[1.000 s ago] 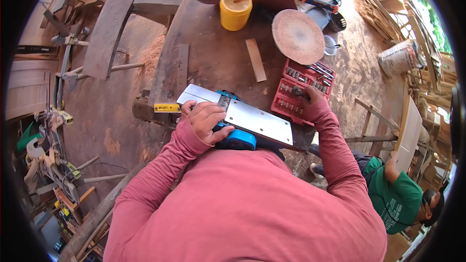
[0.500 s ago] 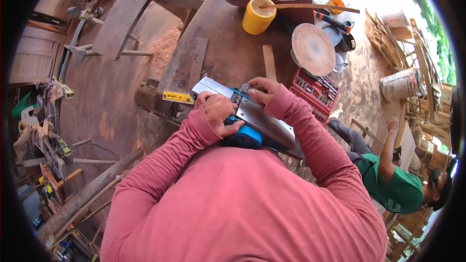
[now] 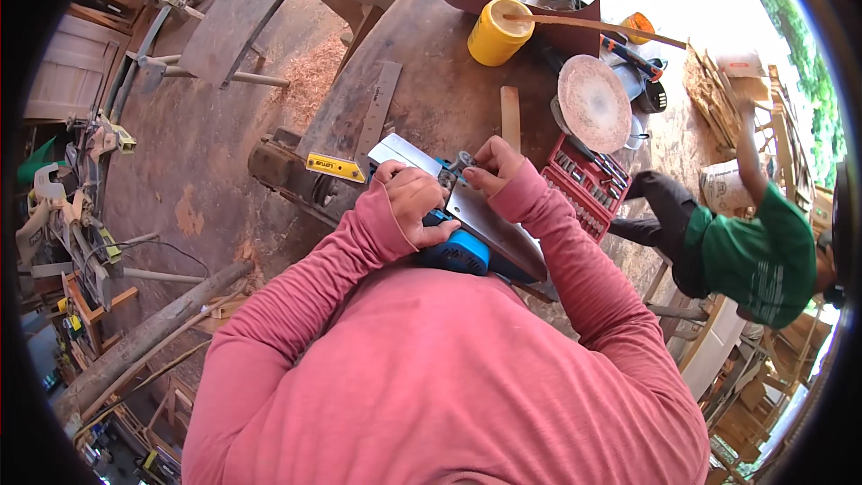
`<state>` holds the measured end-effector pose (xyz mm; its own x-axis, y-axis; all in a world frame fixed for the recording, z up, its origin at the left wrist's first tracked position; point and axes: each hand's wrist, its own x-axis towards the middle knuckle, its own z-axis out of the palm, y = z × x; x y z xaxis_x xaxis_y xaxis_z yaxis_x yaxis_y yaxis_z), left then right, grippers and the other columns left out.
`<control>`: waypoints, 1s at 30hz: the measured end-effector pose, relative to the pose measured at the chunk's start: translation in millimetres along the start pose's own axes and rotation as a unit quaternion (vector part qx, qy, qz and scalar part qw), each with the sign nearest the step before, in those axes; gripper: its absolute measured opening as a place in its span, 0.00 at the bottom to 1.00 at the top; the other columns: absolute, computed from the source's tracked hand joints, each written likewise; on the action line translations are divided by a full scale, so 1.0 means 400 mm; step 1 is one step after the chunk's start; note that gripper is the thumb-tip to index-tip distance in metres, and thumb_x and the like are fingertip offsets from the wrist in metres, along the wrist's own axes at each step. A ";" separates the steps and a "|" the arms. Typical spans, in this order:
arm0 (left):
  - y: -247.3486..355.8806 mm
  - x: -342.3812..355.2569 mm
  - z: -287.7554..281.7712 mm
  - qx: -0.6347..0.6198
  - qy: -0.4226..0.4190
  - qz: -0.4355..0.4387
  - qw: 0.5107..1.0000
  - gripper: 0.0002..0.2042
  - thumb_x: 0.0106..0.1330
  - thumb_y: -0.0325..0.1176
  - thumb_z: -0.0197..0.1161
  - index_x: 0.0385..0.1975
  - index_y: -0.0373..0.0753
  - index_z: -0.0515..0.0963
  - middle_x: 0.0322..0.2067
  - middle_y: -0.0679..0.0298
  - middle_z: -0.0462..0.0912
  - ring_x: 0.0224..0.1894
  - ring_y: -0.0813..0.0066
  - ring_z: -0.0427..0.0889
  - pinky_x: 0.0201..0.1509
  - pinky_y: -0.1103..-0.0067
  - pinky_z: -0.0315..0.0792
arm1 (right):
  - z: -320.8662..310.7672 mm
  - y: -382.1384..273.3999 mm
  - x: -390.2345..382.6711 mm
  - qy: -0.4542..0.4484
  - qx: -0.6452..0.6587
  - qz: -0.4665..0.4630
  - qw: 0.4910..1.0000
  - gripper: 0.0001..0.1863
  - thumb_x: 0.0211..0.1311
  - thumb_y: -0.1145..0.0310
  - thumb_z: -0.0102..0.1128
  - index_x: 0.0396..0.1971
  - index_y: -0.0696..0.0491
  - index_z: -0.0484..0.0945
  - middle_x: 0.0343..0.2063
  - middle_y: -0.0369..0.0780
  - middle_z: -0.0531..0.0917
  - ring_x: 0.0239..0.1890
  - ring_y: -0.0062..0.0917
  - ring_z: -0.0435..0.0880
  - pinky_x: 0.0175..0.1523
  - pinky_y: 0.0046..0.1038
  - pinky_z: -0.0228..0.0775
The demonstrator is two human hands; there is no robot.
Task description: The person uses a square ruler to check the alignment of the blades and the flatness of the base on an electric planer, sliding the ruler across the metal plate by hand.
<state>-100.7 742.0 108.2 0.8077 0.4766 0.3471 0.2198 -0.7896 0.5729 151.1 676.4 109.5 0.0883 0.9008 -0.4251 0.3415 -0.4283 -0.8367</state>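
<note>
An electric hand planer lies sole-up on the bench, close to the person's torso. The left hand grips its middle, fingers curled over it and thumb on the blue casing. Just above the planer's sole, the right hand pinches a small round-headed metal tool between fingers and thumb; its exact kind is unclear. Left of the planer sits a yellow-handled try square; right, an open red bit case; beyond, a wooden strip and a yellow tub.
</note>
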 end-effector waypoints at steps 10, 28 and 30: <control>0.000 0.004 0.005 0.019 0.011 0.015 1.000 0.17 0.55 0.48 0.80 0.31 0.46 0.80 0.39 0.69 0.89 0.49 0.69 0.87 0.64 0.65 0.63 | 0.006 0.003 0.012 -0.007 -0.116 -0.011 0.993 0.17 0.75 0.56 0.66 0.43 0.55 0.75 0.31 0.51 0.87 0.38 0.45 0.89 0.43 0.42 0.78; -0.013 -0.001 0.007 0.010 -0.007 -0.005 1.000 0.18 0.58 0.53 0.77 0.33 0.46 0.82 0.34 0.69 0.84 0.46 0.69 0.85 0.64 0.65 0.62 | 0.040 -0.120 0.016 -0.060 -0.307 -0.003 0.950 0.20 0.81 0.54 0.52 0.53 0.58 0.71 0.37 0.59 0.87 0.44 0.61 0.86 0.48 0.55 0.76; -0.011 0.004 0.007 0.005 -0.004 -0.005 1.000 0.18 0.58 0.54 0.77 0.33 0.46 0.82 0.34 0.69 0.84 0.46 0.69 0.85 0.64 0.65 0.62 | 0.024 -0.108 0.014 -0.055 -0.289 -0.007 0.956 0.20 0.81 0.54 0.52 0.56 0.57 0.71 0.37 0.59 0.88 0.45 0.61 0.86 0.49 0.55 0.77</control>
<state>-98.8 745.0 104.0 0.8099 0.4812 0.3356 0.2333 -0.7890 0.5684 127.8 699.2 139.8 -0.0081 0.8794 -0.4759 0.8049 -0.2767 -0.5249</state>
